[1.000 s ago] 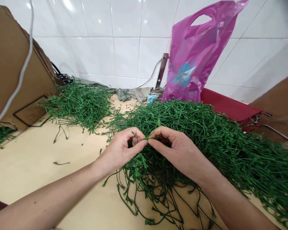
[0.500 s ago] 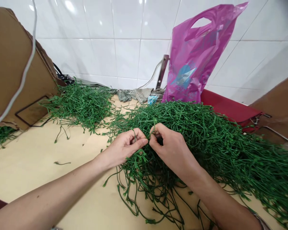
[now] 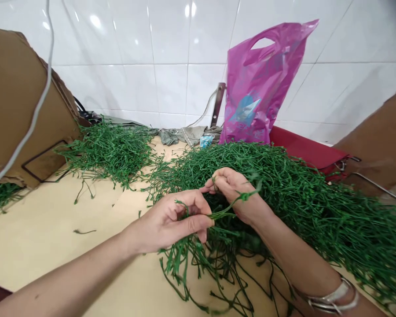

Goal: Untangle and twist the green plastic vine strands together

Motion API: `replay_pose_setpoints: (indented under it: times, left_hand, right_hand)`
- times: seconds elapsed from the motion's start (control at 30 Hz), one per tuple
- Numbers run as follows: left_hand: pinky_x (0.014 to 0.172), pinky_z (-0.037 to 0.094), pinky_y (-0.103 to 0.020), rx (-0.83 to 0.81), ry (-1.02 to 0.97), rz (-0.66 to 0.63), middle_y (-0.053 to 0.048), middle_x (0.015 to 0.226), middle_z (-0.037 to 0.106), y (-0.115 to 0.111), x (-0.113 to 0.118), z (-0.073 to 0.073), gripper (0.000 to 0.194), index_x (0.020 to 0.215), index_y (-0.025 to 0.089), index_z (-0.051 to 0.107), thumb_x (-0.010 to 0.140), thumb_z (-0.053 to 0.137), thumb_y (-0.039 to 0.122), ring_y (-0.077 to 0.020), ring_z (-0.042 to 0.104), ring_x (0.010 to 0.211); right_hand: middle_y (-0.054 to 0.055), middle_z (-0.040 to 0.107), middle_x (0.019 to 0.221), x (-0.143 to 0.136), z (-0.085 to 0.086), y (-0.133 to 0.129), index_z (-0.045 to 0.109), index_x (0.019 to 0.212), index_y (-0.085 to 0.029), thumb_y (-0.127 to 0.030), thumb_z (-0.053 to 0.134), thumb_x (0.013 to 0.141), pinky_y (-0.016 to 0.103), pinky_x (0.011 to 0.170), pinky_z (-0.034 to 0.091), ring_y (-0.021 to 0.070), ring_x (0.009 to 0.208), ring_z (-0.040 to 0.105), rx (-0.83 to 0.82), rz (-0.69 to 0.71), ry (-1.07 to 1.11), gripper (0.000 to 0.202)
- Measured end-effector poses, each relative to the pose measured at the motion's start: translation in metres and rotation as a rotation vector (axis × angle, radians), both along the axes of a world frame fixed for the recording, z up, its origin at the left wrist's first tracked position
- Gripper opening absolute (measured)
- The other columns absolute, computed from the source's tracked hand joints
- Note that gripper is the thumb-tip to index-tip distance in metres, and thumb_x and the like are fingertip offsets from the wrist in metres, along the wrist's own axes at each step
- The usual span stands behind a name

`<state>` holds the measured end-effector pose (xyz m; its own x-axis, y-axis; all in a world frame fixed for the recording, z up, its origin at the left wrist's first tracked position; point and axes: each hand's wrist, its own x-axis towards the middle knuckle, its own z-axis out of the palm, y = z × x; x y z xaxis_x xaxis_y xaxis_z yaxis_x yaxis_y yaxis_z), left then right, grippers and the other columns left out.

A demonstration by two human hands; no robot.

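Note:
My left hand (image 3: 185,215) pinches a few thin green stems (image 3: 229,209) between thumb and fingers; their tips point right, across my right wrist. My right hand (image 3: 229,187) is just behind and to the right, its fingers curled together; what they hold, if anything, is too small to make out. Under and around both hands lies a large pile of green plastic-looking stems (image 3: 317,211), with loose strands hanging toward the front. A smaller pile of green stems (image 3: 112,149) lies at the back left.
A cardboard box (image 3: 16,97) stands at the left behind a white cable (image 3: 41,101). A purple bag (image 3: 257,88) leans on the tiled wall, beside a red case (image 3: 310,152). Brown cardboard (image 3: 379,145) is at the right. One loose stem (image 3: 84,231) lies on the tabletop (image 3: 53,255).
My hands have moved apart in depth, the left nearer to me and lower. The stems in my left hand now stick out to the right. The view has shifted slightly.

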<state>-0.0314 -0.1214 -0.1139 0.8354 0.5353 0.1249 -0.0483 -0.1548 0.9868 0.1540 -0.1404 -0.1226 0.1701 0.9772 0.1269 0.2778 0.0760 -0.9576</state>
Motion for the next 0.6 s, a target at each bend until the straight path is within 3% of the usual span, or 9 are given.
replay_pose_setpoints:
  times: [0.1,0.2,0.27,0.4,0.5,0.6]
  left_hand:
    - [0.062,0.036,-0.026,-0.026,-0.032,0.142,0.000,0.068,0.062,0.002,0.002,0.000,0.027,0.085,0.019,0.054,0.094,0.061,0.043,-0.0121,0.052,0.063]
    - [0.060,0.032,-0.025,-0.068,-0.034,0.334,0.004,0.064,0.059,0.015,0.004,-0.011,0.027,0.085,0.019,0.054,0.092,0.064,0.043,-0.0107,0.046,0.060]
    - [0.061,0.033,-0.025,-0.101,-0.039,0.395,0.003,0.066,0.060,0.022,0.004,-0.018,0.027,0.086,0.018,0.054,0.090,0.066,0.042,-0.0108,0.049,0.062]
    - [0.066,0.038,-0.026,-0.168,-0.050,0.368,0.002,0.069,0.063,0.025,0.002,-0.019,0.030,0.082,0.019,0.051,0.087,0.068,0.043,-0.0120,0.057,0.065]
    - [0.057,0.034,-0.023,-0.181,-0.056,0.322,0.007,0.061,0.051,0.021,0.004,-0.015,0.036,0.079,0.020,0.047,0.083,0.073,0.044,-0.0084,0.046,0.054]
    - [0.052,0.028,-0.022,-0.204,-0.043,0.309,0.008,0.063,0.044,0.020,0.007,-0.016,0.038,0.089,0.018,0.055,0.078,0.077,0.048,-0.0071,0.037,0.053]
  right_hand:
    - [-0.001,0.064,0.071,0.003,-0.003,0.001,0.051,0.081,-0.022,-0.030,0.055,0.081,0.029,0.065,0.051,0.0149,0.066,0.065,0.004,0.055,0.042,0.009]
    - [-0.003,0.065,0.070,0.004,-0.005,-0.001,0.053,0.088,-0.021,-0.030,0.059,0.081,0.028,0.071,0.051,0.0141,0.069,0.066,0.025,0.087,0.069,0.013]
    - [-0.001,0.068,0.075,0.005,-0.005,-0.002,0.055,0.092,-0.020,-0.030,0.063,0.082,0.029,0.077,0.052,0.0142,0.075,0.069,0.036,0.105,0.123,0.016]
    - [0.003,0.075,0.091,0.006,-0.003,-0.007,0.058,0.096,-0.020,-0.033,0.070,0.083,0.031,0.085,0.053,0.0162,0.088,0.073,0.067,0.121,0.205,0.022]
    - [0.004,0.077,0.094,0.004,0.000,-0.011,0.061,0.099,-0.021,-0.033,0.068,0.086,0.032,0.088,0.054,0.0173,0.093,0.073,0.098,0.107,0.135,0.019]
    - [0.003,0.075,0.090,-0.002,0.002,-0.015,0.063,0.096,-0.022,-0.032,0.064,0.088,0.030,0.076,0.055,0.0175,0.086,0.072,0.096,0.095,0.003,0.013]
